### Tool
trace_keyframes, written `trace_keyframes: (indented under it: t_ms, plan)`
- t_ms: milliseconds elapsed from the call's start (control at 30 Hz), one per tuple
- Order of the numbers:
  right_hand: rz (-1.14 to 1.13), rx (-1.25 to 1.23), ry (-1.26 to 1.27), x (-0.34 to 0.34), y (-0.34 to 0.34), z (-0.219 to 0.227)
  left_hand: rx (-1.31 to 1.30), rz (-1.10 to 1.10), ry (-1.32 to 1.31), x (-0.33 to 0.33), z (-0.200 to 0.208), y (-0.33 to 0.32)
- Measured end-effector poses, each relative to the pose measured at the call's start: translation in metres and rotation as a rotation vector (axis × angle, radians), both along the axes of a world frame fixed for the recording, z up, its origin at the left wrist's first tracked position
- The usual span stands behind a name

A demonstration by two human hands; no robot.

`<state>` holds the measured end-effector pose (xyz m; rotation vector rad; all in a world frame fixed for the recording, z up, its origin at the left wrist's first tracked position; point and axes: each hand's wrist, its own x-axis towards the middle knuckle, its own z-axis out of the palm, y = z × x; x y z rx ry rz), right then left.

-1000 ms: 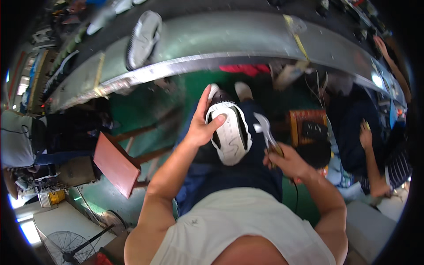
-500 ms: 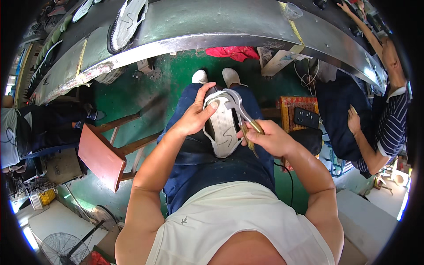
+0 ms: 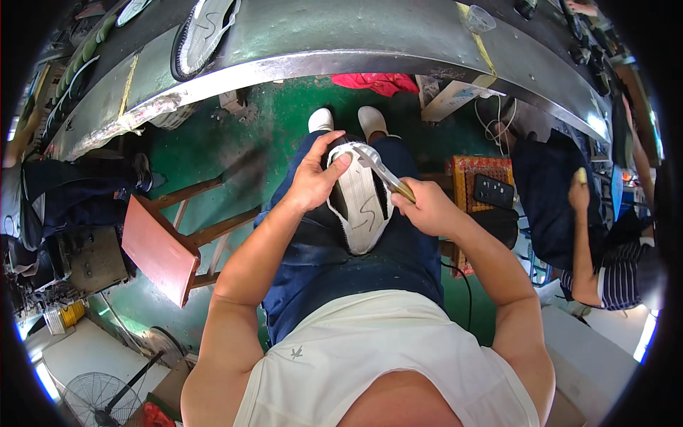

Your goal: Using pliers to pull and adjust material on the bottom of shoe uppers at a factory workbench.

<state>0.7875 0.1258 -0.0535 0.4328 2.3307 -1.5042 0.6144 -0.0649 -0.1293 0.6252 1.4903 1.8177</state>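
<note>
The left hand (image 3: pixel 313 178) is closed around the toe end of a white shoe sole (image 3: pixel 361 206) that lies sole-up on the person's lap, thumb pressed across its upper rim and fingers wrapped round its far side. The right hand (image 3: pixel 425 208) is clenched on the yellowish handle of a thin metal tool (image 3: pixel 384 174), whose blade slants up and to the left from the fist and meets the sole's top edge just beside the left thumb. Beyond the grip, past the person's two white shoes (image 3: pixel 345 119) on the green floor (image 3: pixel 206 146), a curved grey metal conveyor bench (image 3: pixel 341 35) arcs across the scene; on it, far up and left of the hands, rests another white sole with a dark rim (image 3: pixel 203 32), and far to the upper right a small clear plastic cup (image 3: pixel 480 19). Under the bench edge, just above the tool, lies a red cloth (image 3: pixel 377 82), with a pale flat carton (image 3: pixel 455 98) to its right. To the right of the right hand stands an orange crate (image 3: pixel 480 171) bearing a black rectangular device (image 3: pixel 493 191). Left of the left forearm sits a wooden stool with a reddish seat (image 3: pixel 160 249). Further right a co-worker's hand (image 3: pixel 580 192) holds a small pale object. A floor fan (image 3: pixel 99 398) stands in the lower left corner.
</note>
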Motion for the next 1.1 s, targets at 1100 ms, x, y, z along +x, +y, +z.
trace_keyframes:
  t_ms: [1100]
  plan:
    - [-0.28,0.187,0.289,0.007,-0.01,-0.033,-0.093,0.072,-0.106,0.006,-0.011,-0.002]
